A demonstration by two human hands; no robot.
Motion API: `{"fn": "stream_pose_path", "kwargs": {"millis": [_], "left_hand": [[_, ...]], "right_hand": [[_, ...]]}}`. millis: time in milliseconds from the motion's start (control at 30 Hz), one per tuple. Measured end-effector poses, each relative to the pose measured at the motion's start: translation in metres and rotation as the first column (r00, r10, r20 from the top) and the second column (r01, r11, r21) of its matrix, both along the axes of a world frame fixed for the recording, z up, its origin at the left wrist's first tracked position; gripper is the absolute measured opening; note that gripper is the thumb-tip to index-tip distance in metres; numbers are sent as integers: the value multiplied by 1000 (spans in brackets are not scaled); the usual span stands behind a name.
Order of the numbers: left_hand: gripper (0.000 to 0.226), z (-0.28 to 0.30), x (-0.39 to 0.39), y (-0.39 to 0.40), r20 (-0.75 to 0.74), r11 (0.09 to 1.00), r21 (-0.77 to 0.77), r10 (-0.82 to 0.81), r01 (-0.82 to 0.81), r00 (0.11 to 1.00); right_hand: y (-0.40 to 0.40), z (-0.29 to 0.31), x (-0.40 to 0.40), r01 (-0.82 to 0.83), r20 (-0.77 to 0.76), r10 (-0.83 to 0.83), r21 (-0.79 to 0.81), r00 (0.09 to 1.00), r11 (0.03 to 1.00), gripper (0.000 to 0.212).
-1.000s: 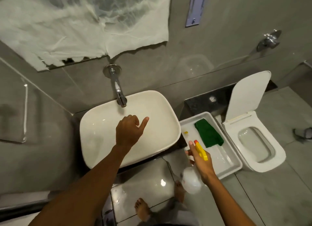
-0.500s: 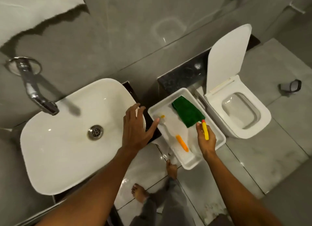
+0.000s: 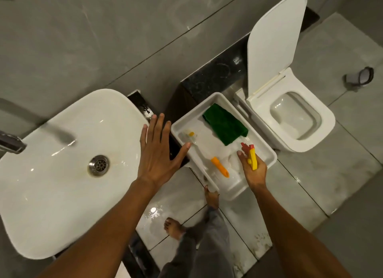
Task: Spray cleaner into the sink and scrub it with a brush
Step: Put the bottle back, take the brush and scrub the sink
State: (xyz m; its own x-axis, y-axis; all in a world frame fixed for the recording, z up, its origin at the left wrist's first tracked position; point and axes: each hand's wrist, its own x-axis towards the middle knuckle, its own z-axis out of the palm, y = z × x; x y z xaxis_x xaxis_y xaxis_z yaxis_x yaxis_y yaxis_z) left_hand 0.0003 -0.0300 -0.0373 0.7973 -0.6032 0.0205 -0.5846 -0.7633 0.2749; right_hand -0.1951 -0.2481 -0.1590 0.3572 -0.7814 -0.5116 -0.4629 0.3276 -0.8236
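Fingers of the left hand (image 3: 158,153) are spread wide and flat, holding nothing; the palm faces down over the gap between the sink (image 3: 62,174) and the tray (image 3: 223,96), with the thumb tip reaching the tray's near-left rim. The right hand (image 3: 253,170) is closed around the spray bottle (image 3: 253,158), whose yellow trigger and red nozzle stick up past the fingers; the clear body of the bottle sits low in the tray's near end, under the hand, and is hard to make out. The white sink lies to the left, its metal drain (image 3: 98,165) showing in the basin, and the tap (image 3: 11,144) juts in from the left edge. The white tray sits between sink and toilet (image 3: 290,111), tilted on the diagonal. In the tray lies the brush (image 3: 204,153): pale bristled head at the far-left corner, orange handle pointing toward the near end, just beside the bottle. A green cloth (image 3: 224,124) lies folded in the tray's far-right part. The toilet stands right of the tray, lid raised. Two bare feet (image 3: 173,228) stand on the wet, glossy floor tiles below the tray.
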Motion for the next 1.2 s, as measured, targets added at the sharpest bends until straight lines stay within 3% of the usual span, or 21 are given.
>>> {"fn": "stream_pose_path", "kwargs": {"millis": [133, 233, 333, 367, 433, 500, 567, 767, 1000, 1200], "left_hand": [[87, -4, 2, 1, 18, 1000, 17, 0, -1, 1000], [85, -8, 3, 2, 31, 1000, 13, -3, 3, 1000], [83, -9, 3, 1, 33, 1000, -2, -1, 1, 999], [84, -10, 4, 1, 30, 1000, 0, 0, 0, 1000], [84, -11, 4, 1, 25, 1000, 18, 2, -2, 1000], [86, -12, 4, 1, 21, 998, 61, -1, 0, 1000], [87, -12, 5, 0, 18, 996, 93, -5, 4, 1000], [92, -6, 8, -1, -41, 992, 128, -6, 11, 999], [83, -9, 7, 1, -26, 999, 32, -28, 28, 999], [108, 9, 5, 13, -69, 996, 10, -89, 89, 994]], "right_hand": [[9, -4, -4, 14, -89, -21, -75, 996, 997, 44], [26, -4, 2, 183, -158, -201, -122, 967, 976, 63], [67, -8, 7, 260, -278, -267, -62, 923, 964, 59], [81, -7, 11, 195, -288, -186, 2, 939, 981, 53], [101, -8, 19, -97, -280, 97, 15, 955, 995, 43], [102, -15, 30, -422, -359, 369, -82, 857, 903, 50], [92, -21, 45, -548, -429, 463, -93, 775, 831, 60], [58, -28, 74, -664, -527, 592, 67, 610, 744, 46], [65, -5, 71, -687, -476, 643, 106, 600, 719, 41], [89, 36, 64, -648, -445, 583, 8, 680, 762, 45]]}}
